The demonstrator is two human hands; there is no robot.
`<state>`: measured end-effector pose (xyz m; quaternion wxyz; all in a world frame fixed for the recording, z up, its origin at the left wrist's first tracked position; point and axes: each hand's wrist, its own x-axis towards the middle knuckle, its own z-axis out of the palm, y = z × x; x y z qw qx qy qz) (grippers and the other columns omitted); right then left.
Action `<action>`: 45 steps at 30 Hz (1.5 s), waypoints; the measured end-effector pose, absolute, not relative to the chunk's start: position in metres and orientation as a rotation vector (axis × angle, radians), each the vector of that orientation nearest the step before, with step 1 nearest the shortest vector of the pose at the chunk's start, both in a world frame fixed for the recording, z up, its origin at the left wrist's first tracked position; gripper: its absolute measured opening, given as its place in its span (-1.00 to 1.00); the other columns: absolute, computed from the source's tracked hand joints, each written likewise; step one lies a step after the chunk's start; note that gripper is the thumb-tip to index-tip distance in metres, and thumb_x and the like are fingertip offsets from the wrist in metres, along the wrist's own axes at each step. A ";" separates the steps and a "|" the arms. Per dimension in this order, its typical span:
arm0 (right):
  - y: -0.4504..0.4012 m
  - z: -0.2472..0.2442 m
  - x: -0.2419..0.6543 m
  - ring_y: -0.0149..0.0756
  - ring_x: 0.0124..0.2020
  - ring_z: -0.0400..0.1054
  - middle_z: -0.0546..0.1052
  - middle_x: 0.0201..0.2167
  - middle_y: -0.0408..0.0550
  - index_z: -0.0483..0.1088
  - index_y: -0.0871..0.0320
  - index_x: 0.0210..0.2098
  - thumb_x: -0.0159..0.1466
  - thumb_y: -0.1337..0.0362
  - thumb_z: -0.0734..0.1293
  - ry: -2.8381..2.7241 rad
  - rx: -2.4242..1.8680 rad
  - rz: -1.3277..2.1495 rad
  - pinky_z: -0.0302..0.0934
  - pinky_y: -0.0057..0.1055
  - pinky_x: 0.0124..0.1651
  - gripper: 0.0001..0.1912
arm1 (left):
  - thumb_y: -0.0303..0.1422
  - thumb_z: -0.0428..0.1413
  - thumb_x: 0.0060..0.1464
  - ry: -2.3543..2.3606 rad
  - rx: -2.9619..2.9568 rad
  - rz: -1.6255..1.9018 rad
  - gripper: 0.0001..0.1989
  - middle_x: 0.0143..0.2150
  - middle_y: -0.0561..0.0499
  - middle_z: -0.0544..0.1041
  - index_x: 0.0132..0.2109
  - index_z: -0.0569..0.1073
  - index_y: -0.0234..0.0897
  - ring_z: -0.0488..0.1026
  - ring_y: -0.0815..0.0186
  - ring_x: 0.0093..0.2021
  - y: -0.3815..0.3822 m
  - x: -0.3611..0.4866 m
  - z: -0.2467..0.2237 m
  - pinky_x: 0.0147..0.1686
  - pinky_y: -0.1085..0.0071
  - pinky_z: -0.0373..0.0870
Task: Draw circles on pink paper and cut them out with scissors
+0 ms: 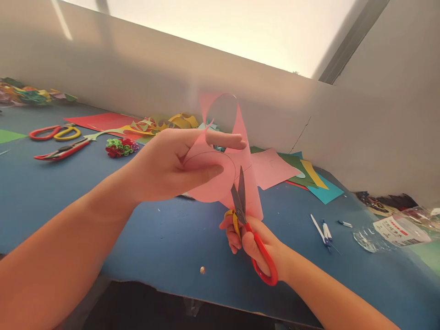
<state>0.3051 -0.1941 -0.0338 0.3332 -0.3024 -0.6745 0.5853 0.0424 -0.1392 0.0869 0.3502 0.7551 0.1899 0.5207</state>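
Note:
My left hand (178,160) pinches a sheet of pink paper (209,188) above the table, the thumb lying across a drawn curved line. A cut strip of the same paper loops up behind the fingers and hangs down to the right. In my right hand (254,243) is a pair of scissors (264,261) with one red handle loop and one yellow. Its blades point upward and stand slightly apart, right at the paper's edge near the pencil line. Part of the paper is hidden behind my left hand.
On the blue table (154,247) at left lie another pair of scissors (57,133), red-handled pliers (63,150) and a red-green paper cluster (120,147). Coloured sheets (323,188) and paper scraps (178,121) line the wall. A compass (321,231) and plastic packaging (395,229) are at right.

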 end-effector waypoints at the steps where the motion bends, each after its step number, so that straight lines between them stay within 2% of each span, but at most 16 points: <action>1: -0.194 -0.035 0.305 -0.27 -0.34 0.10 0.22 -0.32 -0.15 0.40 0.12 0.07 0.37 -0.43 0.30 -1.772 -0.779 1.512 0.27 -0.19 -0.21 -0.26 | -0.37 0.35 0.24 0.445 2.035 1.351 -0.83 0.22 0.09 0.69 -0.05 0.74 0.00 0.57 -0.05 0.30 -0.139 0.042 0.086 0.30 0.05 0.49; 3: -0.193 -0.037 0.305 -0.26 -0.34 0.08 0.21 -0.31 -0.14 0.40 0.11 0.10 0.38 -0.43 0.28 -1.784 -0.773 1.497 0.25 -0.20 -0.24 -0.27 | -0.35 0.27 0.35 0.406 2.196 1.358 -0.67 0.26 0.07 0.67 0.20 0.64 0.02 0.57 0.03 0.32 -0.138 0.042 0.085 0.32 0.05 0.47; 4: -0.193 -0.038 0.305 -0.25 -0.33 0.09 0.22 -0.30 -0.13 0.40 0.10 0.11 0.39 -0.42 0.27 -1.794 -0.779 1.492 0.24 -0.20 -0.25 -0.28 | -0.35 0.26 0.36 0.400 2.204 1.365 -0.63 0.26 0.06 0.67 0.26 0.60 0.02 0.57 0.04 0.32 -0.138 0.042 0.084 0.31 0.07 0.48; 5: -0.193 -0.038 0.305 -0.24 -0.33 0.10 0.23 -0.29 -0.12 0.40 0.10 0.12 0.40 -0.41 0.27 -1.804 -0.788 1.482 0.24 -0.20 -0.26 -0.28 | -0.35 0.26 0.36 0.390 2.203 1.365 -0.64 0.26 0.05 0.67 0.25 0.61 0.02 0.56 0.04 0.33 -0.137 0.043 0.083 0.30 0.08 0.48; 9: -0.192 -0.041 0.305 -0.26 -0.38 0.12 0.23 -0.33 -0.16 0.40 0.09 0.09 0.39 -0.44 0.25 -1.813 -0.788 1.373 0.24 -0.19 -0.28 -0.27 | -0.38 0.26 0.34 0.337 2.207 1.377 -0.90 0.30 0.07 0.65 -0.14 0.68 -0.05 0.54 0.03 0.34 -0.136 0.046 0.080 0.36 0.08 0.41; 12: -0.193 -0.039 0.305 -0.25 -0.37 0.16 0.25 -0.34 -0.16 0.39 0.06 0.08 0.43 -0.39 0.25 -1.818 -0.775 1.348 0.23 -0.22 -0.30 -0.34 | -0.40 0.27 0.32 0.331 2.220 1.341 -0.90 0.34 0.08 0.62 -0.18 0.67 -0.08 0.59 0.06 0.25 -0.136 0.049 0.079 0.29 0.12 0.48; 14: -0.195 -0.036 0.306 -0.23 -0.34 0.19 0.28 -0.32 -0.14 0.37 0.03 0.10 0.46 -0.34 0.25 -1.820 -0.772 1.368 0.22 -0.24 -0.31 -0.41 | -0.40 0.29 0.30 0.375 2.202 1.349 -0.88 0.34 0.08 0.61 -0.11 0.69 -0.05 0.62 0.05 0.22 -0.136 0.050 0.078 0.23 0.13 0.55; 19: -0.199 -0.028 0.304 -0.22 -0.34 0.18 0.28 -0.33 -0.15 0.35 -0.01 0.10 0.44 -0.34 0.29 -1.800 -0.776 1.382 0.19 -0.27 -0.35 -0.42 | -0.45 0.31 0.28 0.339 2.341 1.394 -0.48 0.25 0.04 0.68 0.31 0.57 0.09 0.65 0.05 0.21 -0.137 0.054 0.075 0.17 0.15 0.63; 22: -0.199 -0.028 0.302 -0.25 -0.37 0.16 0.27 -0.33 -0.16 0.36 0.01 0.08 0.43 -0.36 0.29 -1.771 -0.777 1.351 0.17 -0.27 -0.36 -0.40 | -0.43 0.29 0.30 0.393 2.399 1.420 -0.45 0.25 0.04 0.68 0.36 0.53 0.10 0.66 0.06 0.20 -0.138 0.056 0.073 0.15 0.17 0.65; 25: -0.199 -0.030 0.302 -0.27 -0.37 0.14 0.26 -0.31 -0.16 0.36 0.04 0.05 0.42 -0.37 0.29 -1.745 -0.772 1.341 0.16 -0.26 -0.34 -0.38 | -0.42 0.32 0.26 0.459 2.404 1.436 -0.45 0.29 0.05 0.65 0.34 0.55 0.11 0.64 0.07 0.21 -0.140 0.058 0.073 0.17 0.18 0.63; 28: -0.198 -0.032 0.302 -0.29 -0.36 0.14 0.25 -0.29 -0.16 0.36 0.06 0.02 0.42 -0.37 0.30 -1.722 -0.773 1.313 0.14 -0.26 -0.32 -0.39 | -0.42 0.38 0.17 0.512 2.384 1.463 -0.40 0.26 0.00 0.65 0.32 0.56 0.02 0.61 0.07 0.22 -0.141 0.062 0.071 0.19 0.22 0.60; 31: -0.196 -0.031 0.303 -0.30 -0.37 0.13 0.23 -0.30 -0.18 0.35 0.07 0.00 0.41 -0.38 0.30 -1.693 -0.777 1.282 0.11 -0.25 -0.31 -0.37 | -0.41 0.40 0.12 0.588 2.222 1.479 -0.43 0.22 -0.06 0.66 0.28 0.57 -0.09 0.65 0.11 0.13 -0.144 0.071 0.064 0.00 0.33 0.67; 36: -0.192 -0.029 0.305 -0.30 -0.35 0.11 0.23 -0.28 -0.16 0.35 0.08 -0.03 0.42 -0.37 0.29 -1.682 -0.772 1.256 0.09 -0.25 -0.29 -0.39 | -0.42 0.44 0.07 0.706 1.853 1.505 -0.48 0.15 -0.04 0.67 0.18 0.56 -0.15 0.67 0.27 -0.11 -0.148 0.086 0.048 -0.31 0.49 0.65; 41: -0.191 -0.028 0.307 -0.31 -0.38 0.10 0.24 -0.29 -0.17 0.32 0.07 -0.06 0.41 -0.37 0.30 -1.681 -0.792 1.237 0.07 -0.27 -0.33 -0.39 | -0.40 0.42 0.13 0.663 1.730 1.478 -0.84 -0.27 0.09 0.67 -0.16 0.62 -0.21 0.59 0.37 -0.26 -0.152 0.093 0.047 -0.32 0.54 0.59; 43: -0.191 -0.026 0.307 -0.32 -0.39 0.08 0.24 -0.29 -0.17 0.31 0.07 -0.09 0.40 -0.40 0.30 -1.687 -0.807 1.238 0.05 -0.28 -0.35 -0.37 | -0.38 0.41 0.17 0.647 1.669 1.429 -0.90 -0.33 0.12 0.65 -0.24 0.63 -0.22 0.55 0.42 -0.32 -0.152 0.095 0.046 -0.36 0.57 0.54; 45: -0.191 -0.021 0.306 -0.31 -0.38 0.06 0.23 -0.28 -0.16 0.29 0.06 -0.14 0.39 -0.43 0.27 -1.716 -0.840 1.203 0.06 -0.28 -0.35 -0.36 | -0.35 0.37 0.24 0.622 1.625 1.392 -0.94 -0.30 0.13 0.67 -0.22 0.66 -0.20 0.53 0.44 -0.31 -0.153 0.098 0.043 -0.37 0.58 0.50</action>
